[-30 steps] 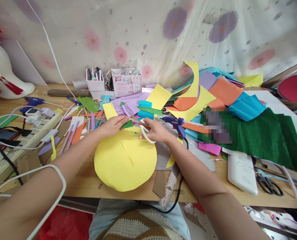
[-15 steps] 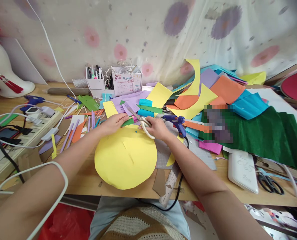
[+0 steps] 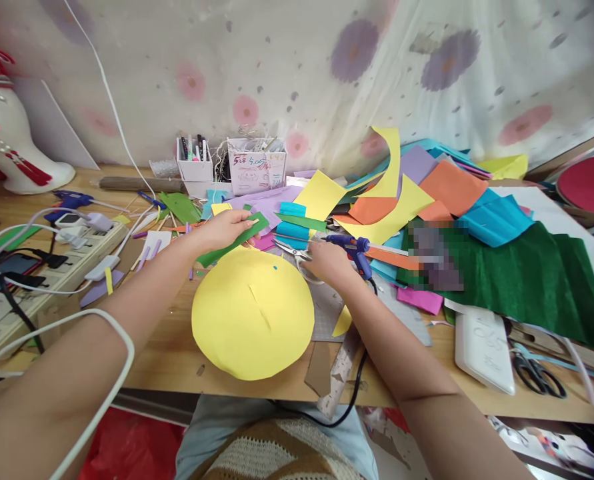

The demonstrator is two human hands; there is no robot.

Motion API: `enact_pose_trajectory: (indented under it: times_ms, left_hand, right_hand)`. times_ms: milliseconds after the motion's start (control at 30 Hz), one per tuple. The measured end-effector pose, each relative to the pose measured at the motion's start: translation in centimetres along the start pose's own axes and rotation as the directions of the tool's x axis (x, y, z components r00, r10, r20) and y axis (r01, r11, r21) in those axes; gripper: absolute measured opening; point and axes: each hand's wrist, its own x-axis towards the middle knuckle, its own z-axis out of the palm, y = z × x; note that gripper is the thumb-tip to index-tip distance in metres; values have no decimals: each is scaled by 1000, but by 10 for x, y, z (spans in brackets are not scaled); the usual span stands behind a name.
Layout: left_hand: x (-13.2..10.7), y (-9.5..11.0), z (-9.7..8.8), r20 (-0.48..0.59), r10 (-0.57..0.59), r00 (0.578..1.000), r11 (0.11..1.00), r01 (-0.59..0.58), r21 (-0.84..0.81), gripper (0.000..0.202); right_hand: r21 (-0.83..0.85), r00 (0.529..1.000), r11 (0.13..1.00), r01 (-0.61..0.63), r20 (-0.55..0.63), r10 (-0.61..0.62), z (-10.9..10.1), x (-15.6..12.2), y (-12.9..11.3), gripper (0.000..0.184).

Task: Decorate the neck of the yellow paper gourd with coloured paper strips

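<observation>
My left hand (image 3: 228, 230) pinches a strip of green paper (image 3: 217, 255), which slants under the fingers above the far rim of a yellow paper disc (image 3: 251, 340). A slit and a small blue speck show on the disc. In my right hand (image 3: 329, 260) is a pair of scissors (image 3: 293, 250), blades parted and pointing left, a short way from the green strip. Just right of that hand lies a blue hot glue gun (image 3: 353, 248). Rolled blue paper (image 3: 291, 232) sits beyond the scissors.
Coloured paper sheets (image 3: 454, 187) pile up at the back right. A power strip (image 3: 51, 280) with cables stands on the left. Pen boxes (image 3: 257, 167) are at the back. A white power bank (image 3: 484, 350) and black scissors (image 3: 537, 370) lie on the right.
My left hand has lifted slightly, and more of the green strip now shows. The scissors have moved right, away from the strip, and their blades have opened.
</observation>
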Motion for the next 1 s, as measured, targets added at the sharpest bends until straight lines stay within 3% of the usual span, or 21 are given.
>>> enact_pose_trajectory:
  times_ms: [67, 100, 167, 233, 300, 533, 633, 767, 1000]
  left_hand:
    - [2, 8, 0, 70, -17, 997, 999, 15, 33, 20]
    - [2, 12, 2, 109, -24, 994, 999, 19, 45, 23]
    - [3, 19, 8, 216, -20, 976, 999, 11, 47, 28]
    - [3, 22, 17, 313, -2, 950, 999, -13, 46, 27]
    - [3, 22, 25, 375, 8, 927, 999, -27, 47, 22]
    - [4, 11, 41, 385, -21, 923, 998, -3, 62, 22]
    - [6, 8, 41, 329, -51, 943, 990, 5, 138, 24]
    - [13, -1, 36, 244, 58, 968, 969, -114, 221, 27]
    - [14, -9, 31, 313, 55, 948, 970, -125, 207, 17]
  right_hand:
    - [238, 991, 968, 75, -127, -45, -4, -1, -1, 27]
    - [408, 980, 902, 142, -186, -70, -6, 0, -1, 27]
    - [715, 960, 643, 274, -246, -135, -7, 1, -3, 28]
    - [875, 945, 377, 304, -228, -234, -5, 3, -4, 33]
    - [933, 937, 254, 254, -173, -302, -1, 5, -6, 36]
    - [959, 937, 239, 151, -62, -343, 9, 6, -10, 31]
    - [961, 939, 230, 151, -66, -337, 8, 7, -9, 28]
    - [946, 960, 276, 170, -96, -263, 5, 8, -7, 26]
    - [920, 970, 335, 201, -139, -202, 10, 12, -8, 25]
